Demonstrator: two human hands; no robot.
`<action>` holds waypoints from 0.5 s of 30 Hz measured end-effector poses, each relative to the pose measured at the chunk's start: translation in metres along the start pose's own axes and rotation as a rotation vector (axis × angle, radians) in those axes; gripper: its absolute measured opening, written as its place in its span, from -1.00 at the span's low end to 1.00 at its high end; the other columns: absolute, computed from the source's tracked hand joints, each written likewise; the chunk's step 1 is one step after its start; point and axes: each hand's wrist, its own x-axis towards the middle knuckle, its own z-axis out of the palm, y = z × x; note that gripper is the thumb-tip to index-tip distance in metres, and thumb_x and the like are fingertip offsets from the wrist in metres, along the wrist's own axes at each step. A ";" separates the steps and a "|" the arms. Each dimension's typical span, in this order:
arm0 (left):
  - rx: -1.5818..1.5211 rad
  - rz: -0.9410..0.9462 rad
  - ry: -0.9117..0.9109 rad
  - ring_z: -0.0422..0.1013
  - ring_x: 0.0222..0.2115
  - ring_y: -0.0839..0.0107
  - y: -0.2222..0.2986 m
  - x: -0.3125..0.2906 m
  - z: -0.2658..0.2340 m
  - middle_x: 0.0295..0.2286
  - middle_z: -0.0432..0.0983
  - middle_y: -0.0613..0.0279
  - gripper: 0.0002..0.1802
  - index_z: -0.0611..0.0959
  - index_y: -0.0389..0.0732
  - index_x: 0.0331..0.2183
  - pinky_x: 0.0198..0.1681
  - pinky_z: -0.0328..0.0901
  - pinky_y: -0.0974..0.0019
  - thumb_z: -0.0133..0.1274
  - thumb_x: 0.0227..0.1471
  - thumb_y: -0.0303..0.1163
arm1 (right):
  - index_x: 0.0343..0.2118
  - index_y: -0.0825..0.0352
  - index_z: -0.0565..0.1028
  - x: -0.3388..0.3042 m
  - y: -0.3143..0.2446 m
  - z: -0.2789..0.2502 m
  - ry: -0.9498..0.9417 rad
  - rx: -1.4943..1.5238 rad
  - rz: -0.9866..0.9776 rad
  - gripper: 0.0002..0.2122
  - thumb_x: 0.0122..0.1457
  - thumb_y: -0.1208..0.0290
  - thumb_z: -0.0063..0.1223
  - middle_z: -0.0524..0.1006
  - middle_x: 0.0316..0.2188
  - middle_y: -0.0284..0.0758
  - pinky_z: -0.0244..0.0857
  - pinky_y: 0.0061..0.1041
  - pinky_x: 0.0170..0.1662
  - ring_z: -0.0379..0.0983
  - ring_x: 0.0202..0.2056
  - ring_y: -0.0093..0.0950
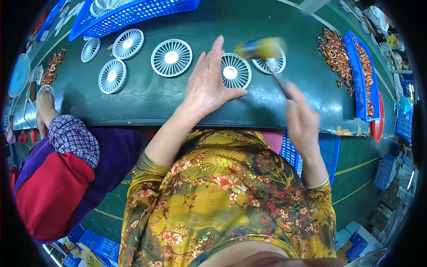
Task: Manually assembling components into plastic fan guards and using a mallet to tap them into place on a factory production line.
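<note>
6 white spoked discs (171, 57) show most clearly on the green desk (204, 104) in front of the person, set out in a loose row. The left hand (209, 78) is wide open, its thumb and fingers spread around the near left side of 1 disc (235, 71); it grips nothing, and whether it touches the rim I cannot tell. The right hand (302, 113) is closed around the handle of a yellow-headed mallet (262, 48), whose head, blurred, is above the desk between that disc and the 1 to its right (276, 61), partly hiding the latter.

Work looks to be under way at the disc beside the left hand, judging by the raised mallet. 4 of the discs lie to the left of that hand, and more white parts (104, 5) sit in the blue basket (133, 21) beyond them. Which are finished and which are waiting cannot be read from their looks. Plenty of copper-coloured rings (336, 55) remain, heaped at the right and filling a blue tray (354, 73), so supplies seem far from used up.
</note>
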 end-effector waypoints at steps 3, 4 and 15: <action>0.038 0.156 0.045 0.18 0.11 -0.08 -0.012 -0.002 -0.001 0.07 0.24 -0.17 0.24 0.03 -0.27 0.21 0.23 0.01 -0.04 0.41 -0.40 -0.18 | 0.02 0.17 0.41 0.008 0.008 0.014 -0.393 -0.205 0.275 -0.70 0.23 0.32 -0.07 0.55 -0.34 -0.05 0.38 -0.18 -0.29 0.49 -0.35 -0.02; 0.059 0.227 0.125 0.12 0.15 -0.11 -0.017 -0.005 -0.005 0.08 0.23 -0.13 0.16 0.13 -0.27 0.19 0.22 0.00 -0.05 0.40 -0.39 -0.19 | 0.01 0.20 0.44 0.011 0.012 0.012 -0.401 -0.272 0.272 -0.71 0.22 0.34 -0.06 0.57 -0.35 -0.09 0.38 -0.20 -0.31 0.51 -0.36 -0.07; 0.043 -0.076 0.083 0.22 0.05 -0.07 -0.079 0.001 -0.066 0.02 0.29 -0.13 0.14 0.13 -0.21 0.19 0.16 0.13 0.01 0.40 -0.39 -0.25 | -0.03 0.25 0.50 0.026 -0.010 0.030 -0.385 0.003 0.340 -0.73 0.23 0.34 -0.01 0.59 -0.33 -0.15 0.40 -0.46 -0.29 0.56 -0.38 -0.38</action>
